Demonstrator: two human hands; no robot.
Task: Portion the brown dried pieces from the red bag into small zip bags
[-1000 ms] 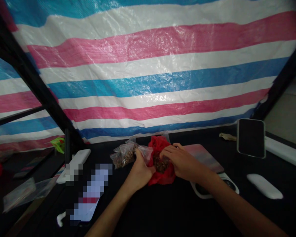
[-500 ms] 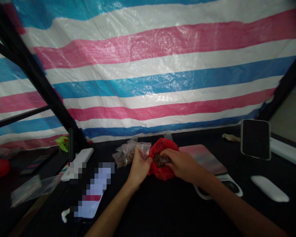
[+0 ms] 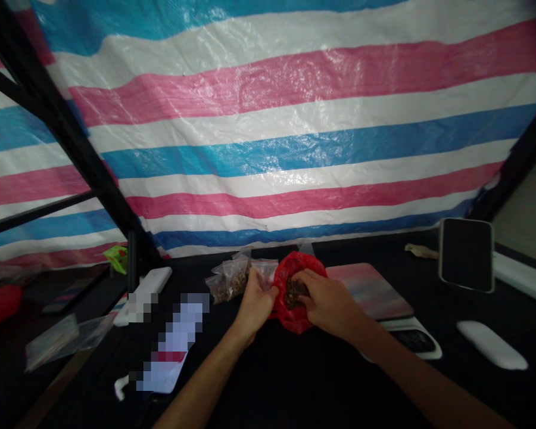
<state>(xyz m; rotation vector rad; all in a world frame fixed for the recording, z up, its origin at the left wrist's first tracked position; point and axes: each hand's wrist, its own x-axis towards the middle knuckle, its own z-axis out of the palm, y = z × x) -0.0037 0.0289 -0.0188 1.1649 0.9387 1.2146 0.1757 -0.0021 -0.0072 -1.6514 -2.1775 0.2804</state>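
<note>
Nearest first. The right hand point(image 3: 331, 305) was at the mouth of a red plastic bag point(image 3: 290, 322), its fingers point(image 3: 311, 281) curled over dark brown bits point(image 3: 295, 293) in the opening. We could not tell if they were pinching the bits or only resting on them. The left hand point(image 3: 256, 306) was almost closed, its fingers pinching the edge of a clear zip bag point(image 3: 264, 271), with brown granules point(image 3: 230, 281) piled just beside the hand. Folds left it unclear whether this was one bag or two.

Risks, as we judged them: the thin plastic could slip from the left fingers, and the soft red bag could sag or tip, spilling loose bits, since little but the right hand steadied it. A careless wrist could also knock the granules over.

The black tabletop point(image 3: 295, 375) ran under everything. On it were a pink-toned mat point(image 3: 370, 291), a black tablet in a white case point(image 3: 467, 255), a white oblong object point(image 3: 491, 344) and a heavily blurred item point(image 3: 174, 345) we could not identify. Farther left lay a green packet point(image 3: 117, 259). Beyond stood a black metal frame point(image 3: 71, 143) hung with a pink, white and blue striped tarp point(image 3: 295, 149).
</note>
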